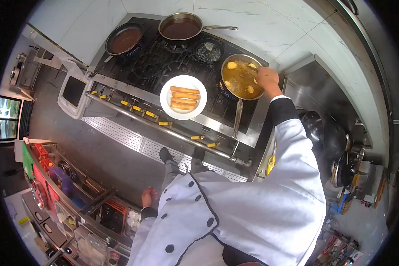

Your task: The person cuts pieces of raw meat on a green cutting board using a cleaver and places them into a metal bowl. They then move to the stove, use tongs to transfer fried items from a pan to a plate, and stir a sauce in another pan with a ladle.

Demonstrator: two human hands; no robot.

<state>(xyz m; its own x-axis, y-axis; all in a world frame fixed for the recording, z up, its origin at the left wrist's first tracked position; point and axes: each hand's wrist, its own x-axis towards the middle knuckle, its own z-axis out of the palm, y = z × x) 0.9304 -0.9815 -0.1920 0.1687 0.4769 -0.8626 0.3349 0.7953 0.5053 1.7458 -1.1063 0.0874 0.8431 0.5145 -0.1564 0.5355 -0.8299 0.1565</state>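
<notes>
My right hand [267, 79] is closed at the right rim of a steel frying pan [238, 114]. It grips a metal utensil [252, 67], mostly hidden by the hand, with its end over the pan. Bubbling yellow oil [241, 78] fills the pan, and several round golden pieces [231, 65] float in it. Flames show under the pan's left side. Left of it, a white plate [183, 114] rests at the stove's front edge, holding several golden fried rolls [185, 95] in a stack or row. My left hand [149, 197] hangs beside my body, empty, its fingers loosely curled.
A dark frying pan [124, 39] and a steel pan [180, 29] hold reddish-brown liquid at the back of the stove [146, 63]. A gas rail [146, 124] with yellow valve handles runs along the front. Dark woks [322, 133] stand at right; a cluttered counter [96, 229] lies behind me.
</notes>
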